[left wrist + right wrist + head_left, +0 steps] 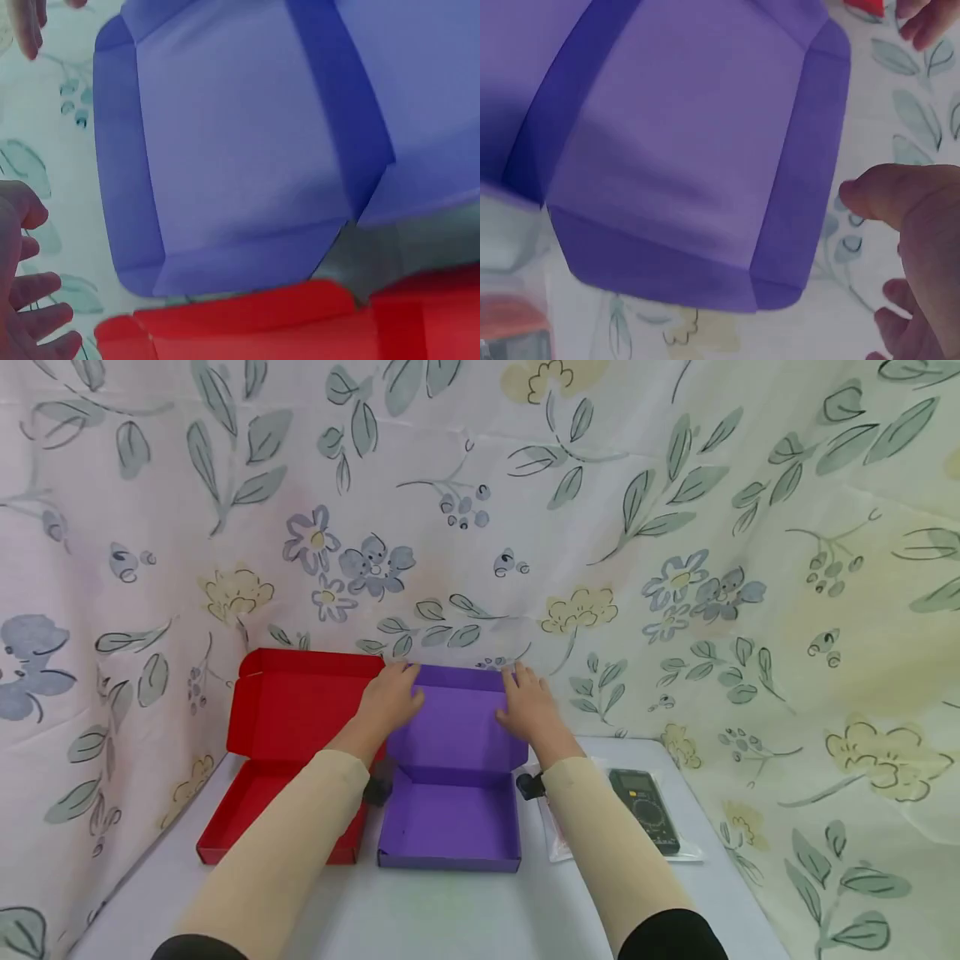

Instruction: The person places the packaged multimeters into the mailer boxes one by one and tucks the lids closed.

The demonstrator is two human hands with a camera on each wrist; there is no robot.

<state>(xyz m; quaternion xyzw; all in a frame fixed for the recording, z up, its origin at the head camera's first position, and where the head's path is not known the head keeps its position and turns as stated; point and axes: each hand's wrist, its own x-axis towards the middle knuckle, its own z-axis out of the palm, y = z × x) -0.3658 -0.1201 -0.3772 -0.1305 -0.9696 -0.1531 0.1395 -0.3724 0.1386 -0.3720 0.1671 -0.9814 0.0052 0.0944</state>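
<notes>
An empty purple cardboard box [457, 727] stands with its lid raised at the back and its tray towards me. My left hand [388, 697] is at the lid's upper left corner, overlapping the red box's lid edge in the head view. At the upper right corner is my right hand [532, 706], its fingers extended. Seen from the left wrist, the left fingers [37, 289] are spread and loosely bent, just beyond the lid's front flap [127, 161]. From the right wrist, the right thumb [870, 196] points towards the flap with a gap between them.
A red cardboard box [307, 706], also with its lid up, stands left of the purple one. On the right, a black multimeter [647, 810] lies in clear plastic on the white table [442, 914]. A floral curtain [480, 552] hangs close behind the lids.
</notes>
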